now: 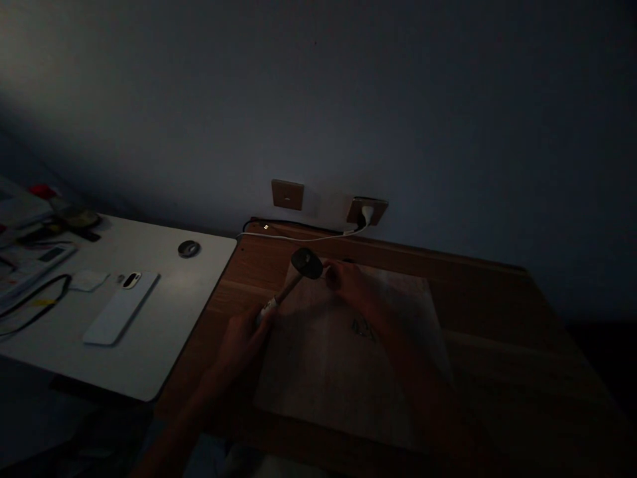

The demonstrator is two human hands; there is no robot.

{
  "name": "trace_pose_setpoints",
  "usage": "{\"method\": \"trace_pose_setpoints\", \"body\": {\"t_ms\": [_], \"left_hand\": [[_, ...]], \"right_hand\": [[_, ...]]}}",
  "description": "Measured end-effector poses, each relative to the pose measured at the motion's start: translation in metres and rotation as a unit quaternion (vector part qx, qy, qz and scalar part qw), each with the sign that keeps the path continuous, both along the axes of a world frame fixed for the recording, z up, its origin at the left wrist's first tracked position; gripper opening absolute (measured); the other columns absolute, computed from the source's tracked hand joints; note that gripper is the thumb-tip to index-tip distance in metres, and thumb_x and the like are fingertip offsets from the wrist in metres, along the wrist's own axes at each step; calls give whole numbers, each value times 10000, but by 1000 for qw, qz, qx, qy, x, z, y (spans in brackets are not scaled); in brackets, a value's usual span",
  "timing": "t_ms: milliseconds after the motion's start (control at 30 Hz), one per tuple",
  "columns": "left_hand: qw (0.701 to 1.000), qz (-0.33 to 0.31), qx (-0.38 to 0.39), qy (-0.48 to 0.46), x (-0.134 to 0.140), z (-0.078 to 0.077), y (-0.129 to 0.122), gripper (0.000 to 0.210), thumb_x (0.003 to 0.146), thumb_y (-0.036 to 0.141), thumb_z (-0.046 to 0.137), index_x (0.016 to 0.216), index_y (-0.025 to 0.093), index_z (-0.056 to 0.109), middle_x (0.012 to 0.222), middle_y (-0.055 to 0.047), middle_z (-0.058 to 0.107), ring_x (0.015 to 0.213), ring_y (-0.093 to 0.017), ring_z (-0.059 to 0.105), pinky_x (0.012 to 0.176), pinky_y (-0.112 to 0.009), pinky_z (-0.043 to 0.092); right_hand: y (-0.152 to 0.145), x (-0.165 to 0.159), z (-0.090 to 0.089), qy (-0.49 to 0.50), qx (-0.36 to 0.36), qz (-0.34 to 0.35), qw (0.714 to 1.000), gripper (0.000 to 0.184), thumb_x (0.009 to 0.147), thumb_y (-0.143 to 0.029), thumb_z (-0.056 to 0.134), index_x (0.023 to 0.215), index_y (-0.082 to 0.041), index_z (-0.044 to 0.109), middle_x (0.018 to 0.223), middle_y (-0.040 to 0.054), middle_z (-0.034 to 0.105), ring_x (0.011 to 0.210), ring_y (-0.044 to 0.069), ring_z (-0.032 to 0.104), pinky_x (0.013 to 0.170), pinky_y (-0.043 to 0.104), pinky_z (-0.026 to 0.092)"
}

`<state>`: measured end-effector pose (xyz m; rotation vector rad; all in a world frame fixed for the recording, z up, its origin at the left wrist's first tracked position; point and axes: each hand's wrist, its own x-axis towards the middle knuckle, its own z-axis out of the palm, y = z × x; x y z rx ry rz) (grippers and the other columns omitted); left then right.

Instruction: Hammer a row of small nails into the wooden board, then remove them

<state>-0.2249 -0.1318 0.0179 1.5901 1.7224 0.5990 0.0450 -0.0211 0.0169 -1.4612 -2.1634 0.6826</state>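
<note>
So the mallet (pixel 307 263) is sitting right around the middle of the frame, head up, handle slanting toward lower left. The left hand (pixel 246 335) is doing the holding: that grip is wrapping round the pale lower end of the handle. The right hand (pixel 346 282) is hovering just right of the head, fingers curling in near a thin pale sliver; I honestly can't tell whether that grip is pinching it.

If I were doing this bit, I'd be keeping the left fingers snug, lining the head up squarely and keeping the right fingertips well out from under it. More light would be helping too, imo.

Looks-wise, the mallet is showing a dark, roundish head, a slim brownish shaft and a whitish section with dark marks. Underneath, a pale board (pixel 323 392) is lying on the wooden desk (pixel 492 332), carrying some small dark bits (pixel 363 328) right of centre. Over at left, a white phone (pixel 119 312) and a tape roll (pixel 188 249) are lying on a white desk (pixel 149 358).
</note>
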Motion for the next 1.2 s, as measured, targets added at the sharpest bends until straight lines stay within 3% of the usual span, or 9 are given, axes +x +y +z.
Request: {"method": "trace_pose_setpoints", "body": {"t_ms": [333,500,667,833,933,1067,1200], "left_hand": [[1000,-15,5,14,-3,-8,1,577,940,655,441,917,157,732,765,-48,723,666,-213,651,569,-259,395],[999,-25,-7,25,3,0,0,583,950,652,424,984,149,718,816,-69,733,719,-223,669,589,-262,392],[996,-48,-15,77,14,14,5,523,971,618,414,959,171,685,844,-79,728,752,-228,680,577,-255,345],[988,-61,-48,131,25,26,13,478,989,580,411,1019,187,682,860,-91,727,783,-240,690,589,-260,319],[985,-69,-54,149,28,27,15,438,993,556,423,1022,200,676,884,-89,729,802,-238,693,592,-260,314],[982,-68,-52,168,26,22,14,400,997,524,425,995,202,664,869,-84,725,775,-227,686,589,-261,313],[986,-72,-61,141,21,19,9,428,983,557,423,971,202,661,838,-75,723,752,-224,682,583,-259,326]], "right_hand": [[-7,7,-6,30,-5,-23,999,351,836,-98,646,1169,-199,696,889,53,751,803,186,690,760,297,492],[-10,7,-10,45,8,-37,998,348,880,-148,639,1220,-210,681,946,63,747,848,192,681,790,312,493],[-12,13,-11,57,19,-61,996,387,832,-156,699,1210,-239,688,1065,78,740,920,217,685,814,339,515],[-24,45,-3,53,26,-96,994,504,769,-90,705,1257,-214,665,1132,100,735,962,236,693,882,397,539],[-35,67,4,40,32,-101,994,474,789,-74,647,1239,-220,683,1129,93,738,999,236,696,930,415,540],[-61,77,10,18,30,-60,998,368,857,-87,587,1169,-235,713,1098,74,741,964,215,705,913,396,557],[-90,71,8,-49,29,62,996,317,916,-57,523,1100,-225,720,1082,75,721,998,203,683,883,359,560]]}}
